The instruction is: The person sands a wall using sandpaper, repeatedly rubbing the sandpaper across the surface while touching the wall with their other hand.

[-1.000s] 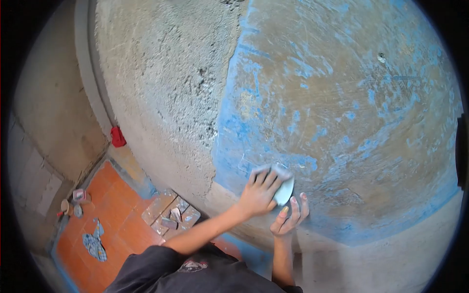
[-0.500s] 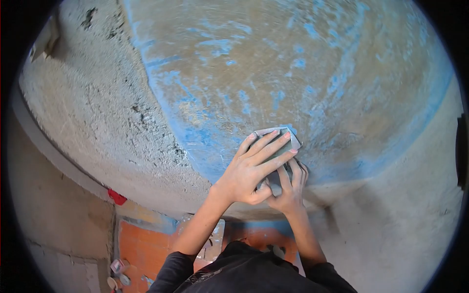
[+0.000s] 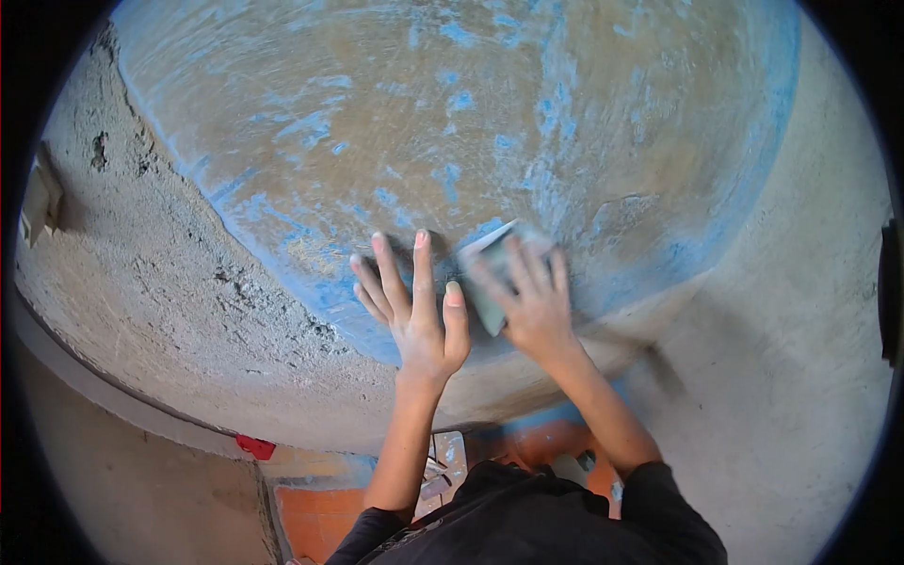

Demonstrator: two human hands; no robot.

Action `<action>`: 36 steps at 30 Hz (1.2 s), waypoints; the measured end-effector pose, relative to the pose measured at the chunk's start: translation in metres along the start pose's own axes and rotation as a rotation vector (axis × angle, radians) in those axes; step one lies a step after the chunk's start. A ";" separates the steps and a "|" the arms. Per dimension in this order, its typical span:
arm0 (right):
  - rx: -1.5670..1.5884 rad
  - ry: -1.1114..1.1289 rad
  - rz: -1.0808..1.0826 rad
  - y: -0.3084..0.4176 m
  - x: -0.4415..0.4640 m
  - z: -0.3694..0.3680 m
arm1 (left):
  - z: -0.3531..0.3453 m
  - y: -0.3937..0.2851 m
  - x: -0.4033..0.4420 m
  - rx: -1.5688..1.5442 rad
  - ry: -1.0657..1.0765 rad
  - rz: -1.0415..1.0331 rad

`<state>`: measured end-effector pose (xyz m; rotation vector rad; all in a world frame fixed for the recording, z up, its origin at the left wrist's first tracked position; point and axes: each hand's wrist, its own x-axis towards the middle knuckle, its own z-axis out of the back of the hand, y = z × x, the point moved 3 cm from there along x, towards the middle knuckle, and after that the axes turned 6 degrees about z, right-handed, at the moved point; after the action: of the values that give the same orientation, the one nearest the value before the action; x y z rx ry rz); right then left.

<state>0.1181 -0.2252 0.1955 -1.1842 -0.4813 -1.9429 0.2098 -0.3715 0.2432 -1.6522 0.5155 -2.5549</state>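
Observation:
A grey-green sheet (image 3: pixel 489 299) with a pale folded edge lies against the wall patch (image 3: pixel 377 141), which is brown with streaks of blue. My right hand (image 3: pixel 540 306) presses the sheet to the wall near the patch's lower edge, its fingers blurred by motion. Just left of the sheet, my left hand (image 3: pixel 421 315) has its fingers spread and holds nothing. Its fingertips are at the wall surface, apart from the sheet.
Rough grey plaster (image 3: pixel 188 254) borders the patch on the left, smoother plaster (image 3: pixel 772 377) on the right. Below are a red object (image 3: pixel 255 446), an orange tiled floor (image 3: pixel 315 518) and a paint-spotted board (image 3: pixel 454 454) with small items on it.
The sheet has passed from under my left hand to my right hand. My left hand has moved left off it and spread its fingers. The view has shifted rightward along the wall.

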 end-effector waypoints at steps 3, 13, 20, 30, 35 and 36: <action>-0.020 -0.062 -0.122 -0.011 0.010 0.007 | -0.008 0.013 -0.018 0.161 0.086 0.080; 0.069 -0.194 -0.122 -0.014 0.030 0.018 | -0.031 0.040 -0.057 0.224 0.059 0.052; 0.165 -0.234 -0.335 -0.038 -0.017 0.010 | -0.037 0.045 -0.064 0.278 0.053 -0.006; 0.135 -0.194 -0.324 -0.039 -0.074 -0.015 | -0.040 0.030 -0.059 0.212 0.176 0.096; 0.213 -0.273 -0.597 -0.070 -0.081 -0.010 | -0.040 0.018 -0.055 0.235 0.208 0.125; 0.222 -0.275 -0.565 -0.073 -0.082 -0.007 | -0.043 0.015 -0.054 0.230 0.204 0.142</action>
<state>0.0775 -0.1499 0.1273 -1.2643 -1.2561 -2.1131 0.1924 -0.3632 0.1750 -1.2447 0.3210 -2.5782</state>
